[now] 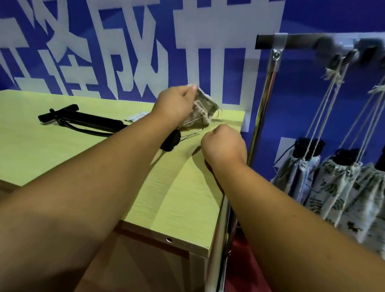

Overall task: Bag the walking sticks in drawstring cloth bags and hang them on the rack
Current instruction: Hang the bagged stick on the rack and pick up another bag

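Blue backdrop (312,12): a wall panel with large white characters stands behind the table and rack.
Tabletop (48,155): pale yellow-green wood grain.
Rack (264,98): a metal post stands just off the tabletop's right edge, with a hook rail across the top.
Hung bags (335,194): three printed cloth bags hang by cords from the rail, with black stick ends at their mouths.
Walking stick (85,120): black, folded, lying flat near the far edge, left of the hands.
Cloth bag (205,107): raised off the tabletop near the far right corner. A black end (170,141) and thin metal rods show beneath it.
Left hand (174,105): fingers pinch the bag's top.
Right hand (221,145): curled into a fist near the right edge; its contents cannot be told.
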Demonstrator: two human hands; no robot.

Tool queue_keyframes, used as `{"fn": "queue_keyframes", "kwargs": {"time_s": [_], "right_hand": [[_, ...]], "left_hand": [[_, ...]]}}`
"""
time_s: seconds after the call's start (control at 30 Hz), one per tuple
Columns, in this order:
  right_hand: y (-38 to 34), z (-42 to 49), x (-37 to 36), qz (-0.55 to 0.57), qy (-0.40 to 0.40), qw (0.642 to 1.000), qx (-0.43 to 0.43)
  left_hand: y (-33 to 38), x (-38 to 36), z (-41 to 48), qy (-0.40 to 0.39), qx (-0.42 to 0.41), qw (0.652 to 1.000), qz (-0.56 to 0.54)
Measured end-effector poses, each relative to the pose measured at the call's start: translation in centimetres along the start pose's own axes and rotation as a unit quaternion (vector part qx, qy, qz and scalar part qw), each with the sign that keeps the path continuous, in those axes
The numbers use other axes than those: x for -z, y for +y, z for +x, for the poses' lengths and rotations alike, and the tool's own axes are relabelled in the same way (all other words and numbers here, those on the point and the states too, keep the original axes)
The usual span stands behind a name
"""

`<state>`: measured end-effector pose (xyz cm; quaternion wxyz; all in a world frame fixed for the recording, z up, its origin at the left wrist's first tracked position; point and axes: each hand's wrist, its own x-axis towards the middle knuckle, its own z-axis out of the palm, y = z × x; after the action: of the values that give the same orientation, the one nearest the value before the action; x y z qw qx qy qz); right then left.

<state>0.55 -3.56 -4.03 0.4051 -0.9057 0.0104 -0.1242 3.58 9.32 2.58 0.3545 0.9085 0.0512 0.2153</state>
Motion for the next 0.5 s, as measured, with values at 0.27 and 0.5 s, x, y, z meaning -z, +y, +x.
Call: {"fn": "queue_keyframes", "kwargs": {"time_s": [0.27,0.5], "right_hand": [[-1.0,-2.2,2.8,0.165,-0.066,0.981,-0.077],[-2.7,-6.9,11.1,0.422,-0.045,0.903,-0.062]], "left_hand": [[6.7,5.5,-3.1,0.108,-0.068,0.977,-0.171],[11.8,10.2,-7.8,0.041,-0.038,0.966,-0.252]]}}
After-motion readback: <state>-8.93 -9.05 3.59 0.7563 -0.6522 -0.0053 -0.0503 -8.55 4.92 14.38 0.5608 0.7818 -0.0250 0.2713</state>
